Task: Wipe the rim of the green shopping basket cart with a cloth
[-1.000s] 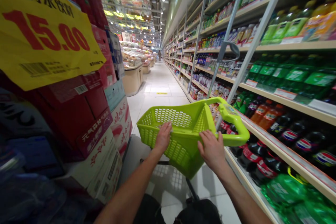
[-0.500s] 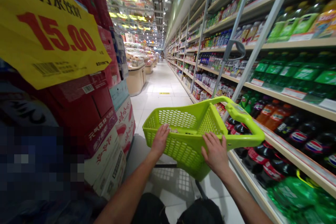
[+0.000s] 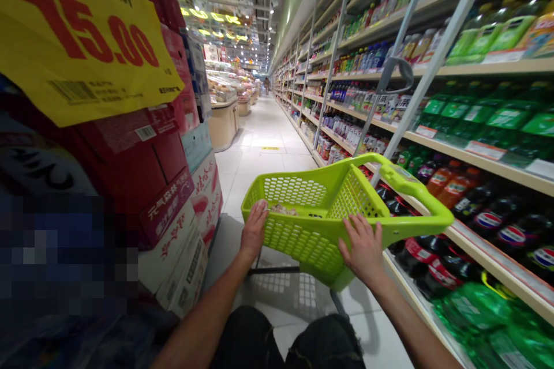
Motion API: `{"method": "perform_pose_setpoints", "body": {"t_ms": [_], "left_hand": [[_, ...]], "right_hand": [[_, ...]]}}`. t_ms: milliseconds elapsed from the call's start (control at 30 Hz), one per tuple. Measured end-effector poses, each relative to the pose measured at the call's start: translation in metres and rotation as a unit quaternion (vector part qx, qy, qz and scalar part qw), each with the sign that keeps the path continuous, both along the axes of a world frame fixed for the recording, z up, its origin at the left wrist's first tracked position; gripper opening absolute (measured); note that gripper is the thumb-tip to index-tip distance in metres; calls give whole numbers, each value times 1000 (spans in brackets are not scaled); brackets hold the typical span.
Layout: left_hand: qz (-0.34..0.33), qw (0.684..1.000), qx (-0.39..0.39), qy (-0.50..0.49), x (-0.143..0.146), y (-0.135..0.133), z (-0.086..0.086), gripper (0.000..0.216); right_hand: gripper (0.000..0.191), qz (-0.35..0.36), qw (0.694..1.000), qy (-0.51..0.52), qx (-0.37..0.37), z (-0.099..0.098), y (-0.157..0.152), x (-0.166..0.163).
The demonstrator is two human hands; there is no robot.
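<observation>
A lime-green plastic shopping basket is held tilted in front of me above the aisle floor, its thick handle sticking out to the right. My left hand grips the basket's near left rim with the fingers curled over the edge. My right hand presses on the near right rim beside the handle, fingers wrapped on it. Some pale small item lies inside the basket. A dark metal frame shows under the basket.
Stacked red and white drink cartons with a yellow price sign crowd the left. Shelves of soda bottles run along the right, with two slanted metal poles. The tiled aisle stretches ahead. My dark trousers show below.
The basket has shifted to the right and lowered at its near side, tilting flatter. Both hands stayed on its rim and moved with it; the view has edged forward.
</observation>
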State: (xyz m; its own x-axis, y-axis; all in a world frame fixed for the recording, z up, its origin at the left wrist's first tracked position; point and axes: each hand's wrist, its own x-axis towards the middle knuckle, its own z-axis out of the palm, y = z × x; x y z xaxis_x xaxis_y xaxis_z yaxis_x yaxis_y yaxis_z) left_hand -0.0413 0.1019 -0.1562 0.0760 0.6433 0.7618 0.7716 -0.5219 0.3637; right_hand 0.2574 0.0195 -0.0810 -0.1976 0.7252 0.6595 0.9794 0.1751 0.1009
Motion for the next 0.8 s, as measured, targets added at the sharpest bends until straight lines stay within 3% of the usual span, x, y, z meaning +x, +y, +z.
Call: {"method": "perform_pose_setpoints", "body": {"t_ms": [167,333,433,533,633,733,800], "left_hand": [[39,998,-12,-37,4,-1,6,46],[-76,995,-44,57,30,-7,17,44],[0,996,-84,27,19,-7,25,49],[48,994,-102,5,15,-5,32,56],[7,994,-105,32,55,-8,39,51],[-106,988,-77,88,107,-14,46,47],[-129,984,-77,97,117,-14,48,48]], "right_hand": [[38,-19,1000,1,-3,-3,1,2],[38,-12,1000,-5,-18,0,-2,-5],[38,-11,1000,-9,-23,7,-1,-2],[39,-57,998,1,-14,19,3,9],[39,-87,996,6,-25,26,8,16],[39,-85,996,14,-36,28,9,15],[40,-70,997,19,-33,28,6,13]]}}
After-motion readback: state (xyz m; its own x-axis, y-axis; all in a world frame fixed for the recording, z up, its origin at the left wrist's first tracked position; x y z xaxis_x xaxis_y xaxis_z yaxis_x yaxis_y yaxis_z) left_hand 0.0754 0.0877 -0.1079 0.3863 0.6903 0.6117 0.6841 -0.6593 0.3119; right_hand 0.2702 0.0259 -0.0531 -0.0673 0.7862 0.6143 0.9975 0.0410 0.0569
